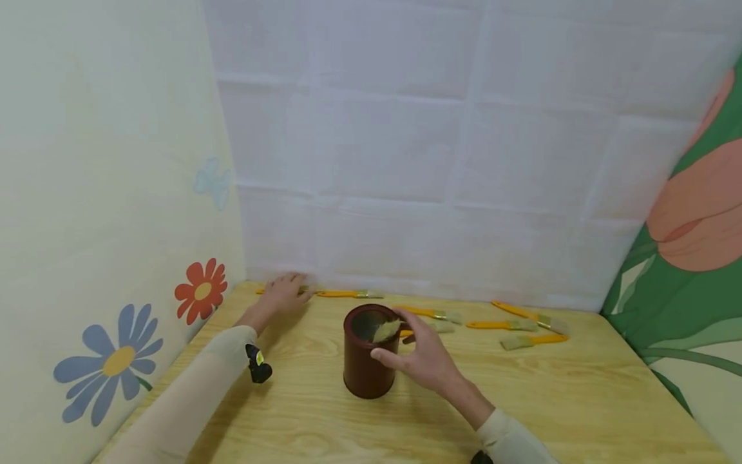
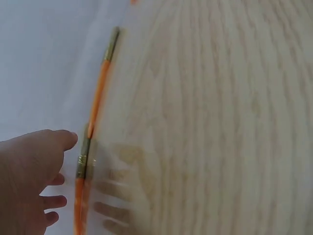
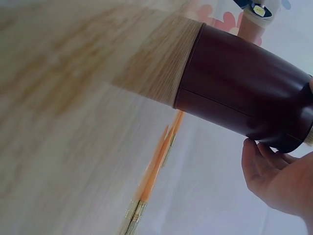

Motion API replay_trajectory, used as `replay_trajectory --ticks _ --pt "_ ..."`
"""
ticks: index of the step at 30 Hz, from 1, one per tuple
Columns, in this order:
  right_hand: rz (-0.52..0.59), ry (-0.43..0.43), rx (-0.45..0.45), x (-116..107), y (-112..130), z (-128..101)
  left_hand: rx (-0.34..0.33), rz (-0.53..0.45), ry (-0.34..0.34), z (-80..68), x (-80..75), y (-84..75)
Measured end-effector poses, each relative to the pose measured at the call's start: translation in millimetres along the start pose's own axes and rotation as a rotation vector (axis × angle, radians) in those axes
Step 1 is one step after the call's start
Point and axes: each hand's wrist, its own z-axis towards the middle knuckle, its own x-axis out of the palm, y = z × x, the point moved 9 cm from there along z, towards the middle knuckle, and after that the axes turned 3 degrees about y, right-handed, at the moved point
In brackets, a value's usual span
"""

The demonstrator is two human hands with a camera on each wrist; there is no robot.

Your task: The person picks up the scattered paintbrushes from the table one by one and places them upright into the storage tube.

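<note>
A dark red cup (image 1: 368,361) (image 3: 244,93) stands upright on the wooden table (image 1: 324,412). My right hand (image 1: 420,357) (image 3: 279,181) is at its rim, thumb and fingers curled round an orange-handled paint brush (image 1: 387,330) whose bristles lie in the cup's mouth. My left hand (image 1: 284,293) (image 2: 29,171) reaches to the back left by the wall, fingers spread and straight over another orange brush (image 2: 82,166). The left wrist view is blurred, so contact is unclear.
A second brush (image 1: 348,294) (image 2: 98,98) lies along the white back wall (image 1: 435,161). Several more orange brushes (image 1: 501,325) lie at the back right. A flowered panel (image 1: 116,193) closes the left side, and a green one (image 1: 695,258) the right.
</note>
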Motion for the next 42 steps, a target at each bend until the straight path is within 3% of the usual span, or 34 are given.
replay_trajectory --ticks 4,7,17,28,37,42 --pt "0.005 0.005 -0.006 1.3 -0.1 -0.2 -0.038 -0.016 0.04 1.5 11.4 8.1" --pt "0.008 0.005 -0.011 1.6 -0.1 -0.1 -0.042 0.008 0.033 3.7 14.2 8.5" --pt "0.006 0.007 -0.002 -0.5 -1.2 0.2 -0.042 0.103 -0.026 4.0 10.4 -1.5" --pt "-0.002 0.011 0.002 -1.6 -1.0 0.6 -0.015 0.145 -0.035 1.2 7.6 -7.7" --pt "-0.01 0.008 -0.011 -1.9 0.0 1.0 -0.037 0.137 -0.032 -2.7 0.5 -4.7" --pt "-0.012 0.0 -0.015 -2.7 -0.1 -0.1 -0.039 0.069 -0.066 -3.3 -7.9 -7.3"
